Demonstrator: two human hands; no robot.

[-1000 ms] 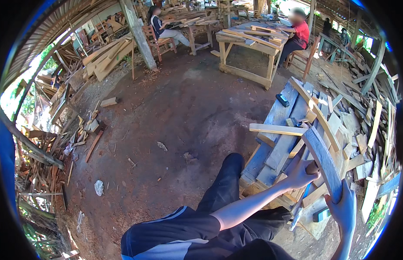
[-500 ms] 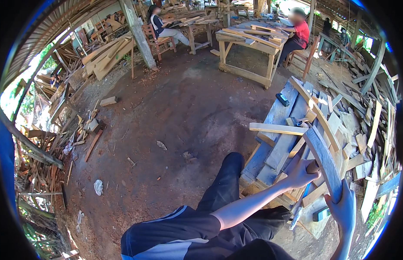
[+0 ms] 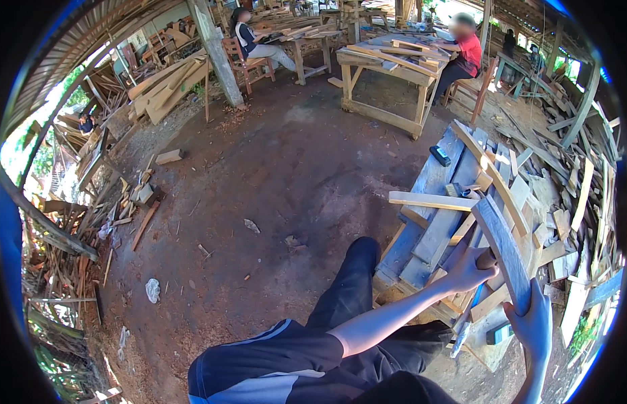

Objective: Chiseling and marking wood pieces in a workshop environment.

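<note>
A curved, grey-brown piece of wood (image 3: pixel 501 246) slants over the low plank bench at my right side. Its near end is gripped by my right hand (image 3: pixel 534 323), fingers wrapped round the edge. My left hand (image 3: pixel 467 271) is closed on a brown, rounded piece (image 3: pixel 486 258) beside the curved wood's left edge; most of this piece is hidden in the fingers, and I cannot tell its kind. Just past the curved wood's far end, a pale straight wood strip (image 3: pixel 431 200) lies across the bench. A brush (image 3: pixel 452 190) rests behind that strip.
The bench of planks (image 3: pixel 431 232) also carries a longer curved board (image 3: pixel 495 172) and a dark device (image 3: pixel 439 155). Scrap wood (image 3: pixel 579 195) is heaped along the right. Two people sit at work tables (image 3: pixel 387 77) farther off. A wooden post (image 3: pixel 216 54) stands at the far left.
Both hands and the curved wood stay almost where they were. At the far left edge, a distant person shows more clearly.
</note>
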